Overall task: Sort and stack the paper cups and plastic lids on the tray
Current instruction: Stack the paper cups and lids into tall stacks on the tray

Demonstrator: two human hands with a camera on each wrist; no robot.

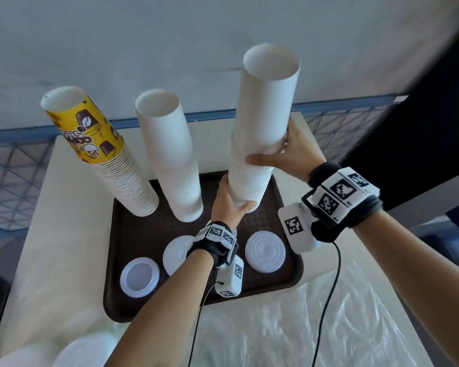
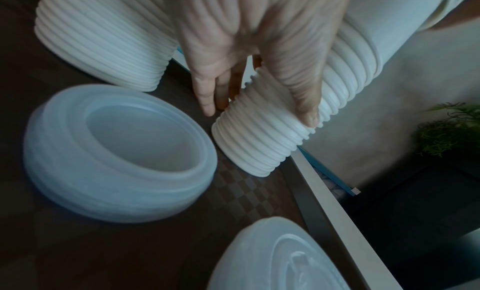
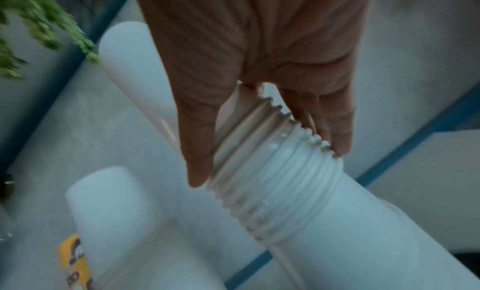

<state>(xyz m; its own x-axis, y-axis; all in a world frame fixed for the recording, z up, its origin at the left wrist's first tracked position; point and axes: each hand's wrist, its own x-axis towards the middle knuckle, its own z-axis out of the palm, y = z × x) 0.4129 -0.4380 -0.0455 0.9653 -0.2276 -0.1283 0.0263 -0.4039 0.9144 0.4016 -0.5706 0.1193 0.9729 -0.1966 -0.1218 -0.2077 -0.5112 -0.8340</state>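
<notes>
Three cup stacks (image 1: 170,160) on tray (image 1: 281,274); both hands grasp rightmost.

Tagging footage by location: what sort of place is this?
Probably a café or canteen service spot: tall stacks of paper cups, plastic lids and a brown serving tray on a pale counter.

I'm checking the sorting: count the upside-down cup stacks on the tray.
3: the yellow-topped stack far left, the plain white stack in the middle, and the tallest white stack gripped by both hands at the right.
</notes>
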